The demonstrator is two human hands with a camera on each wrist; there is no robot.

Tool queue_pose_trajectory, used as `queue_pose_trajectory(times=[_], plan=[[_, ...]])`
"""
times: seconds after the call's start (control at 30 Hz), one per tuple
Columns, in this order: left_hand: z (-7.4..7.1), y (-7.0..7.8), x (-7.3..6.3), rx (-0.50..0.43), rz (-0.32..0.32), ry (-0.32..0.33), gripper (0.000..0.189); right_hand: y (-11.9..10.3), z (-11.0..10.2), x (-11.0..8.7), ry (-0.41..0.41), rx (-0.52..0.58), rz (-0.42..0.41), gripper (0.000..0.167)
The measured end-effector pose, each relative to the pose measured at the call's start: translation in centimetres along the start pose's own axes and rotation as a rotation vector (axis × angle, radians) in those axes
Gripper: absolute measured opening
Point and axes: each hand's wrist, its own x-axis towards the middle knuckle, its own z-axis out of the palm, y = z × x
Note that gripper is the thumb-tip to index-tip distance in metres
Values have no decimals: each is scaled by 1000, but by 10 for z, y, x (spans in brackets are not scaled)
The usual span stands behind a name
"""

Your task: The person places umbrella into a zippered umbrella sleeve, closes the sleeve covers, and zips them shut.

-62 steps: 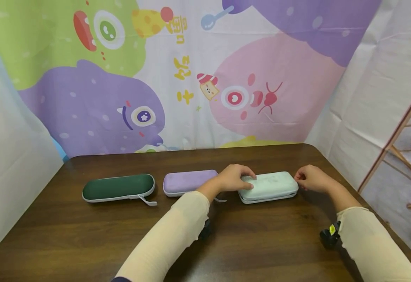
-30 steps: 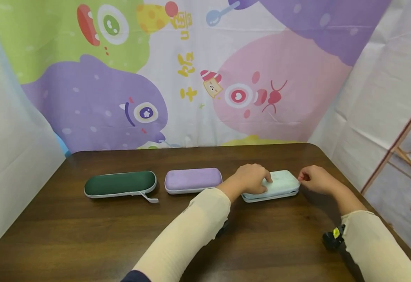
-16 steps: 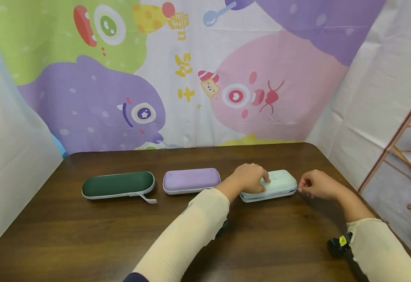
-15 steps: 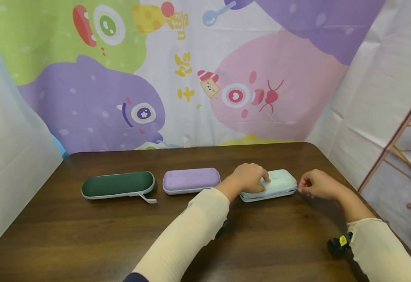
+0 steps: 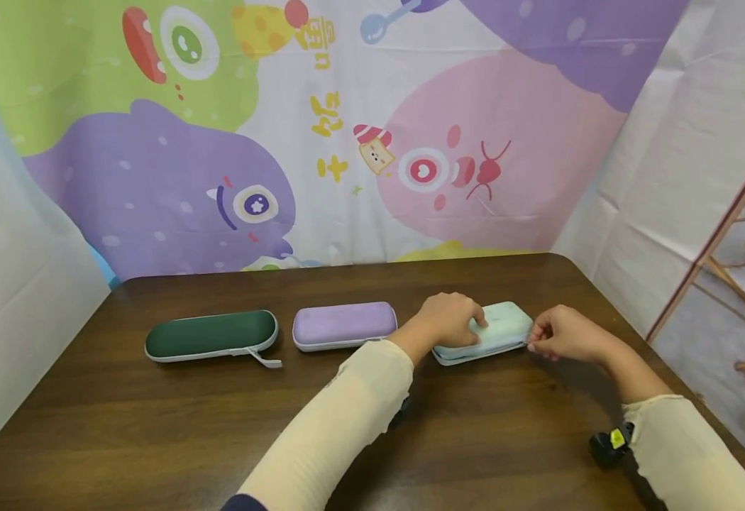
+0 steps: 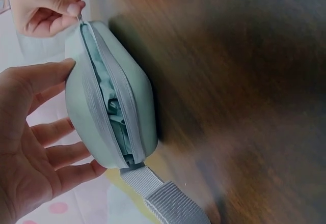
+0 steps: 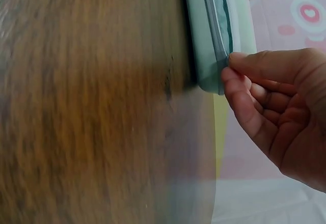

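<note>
A pale mint zippered case lies on the table at the right. In the left wrist view its zipper gapes along one long side, with teal lining or cloth inside the case. My left hand holds the case's lid from above, its thumb and fingers spread across it. At the right end my right hand pinches the zipper pull between thumb and forefinger; the pull is mostly hidden by the fingertips. A grey strap hangs from the case's other end.
A purple case lies left of the mint one, partly behind my left sleeve. Farther left is a dark green case with a white strap. The brown wooden table ends at a cartoon curtain.
My left hand has moved right along the mint case's lid and then stayed there. My right hand has shifted a little from the right end toward the front corner, with the zipper pull.
</note>
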Motion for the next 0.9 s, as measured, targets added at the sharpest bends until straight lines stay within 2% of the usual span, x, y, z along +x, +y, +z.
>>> queue_pose_trajectory(times=[0.3,0.63,0.9], plan=[[4,5,1,83,-80,43,33,-8,11,13,-1,12,-65,10],[4,15,1,93,-177,63,34,-17,19,22,-21,12,-105,11],[6,18,2,110,-219,113,21,-24,23,24,-38,26,-129,10]])
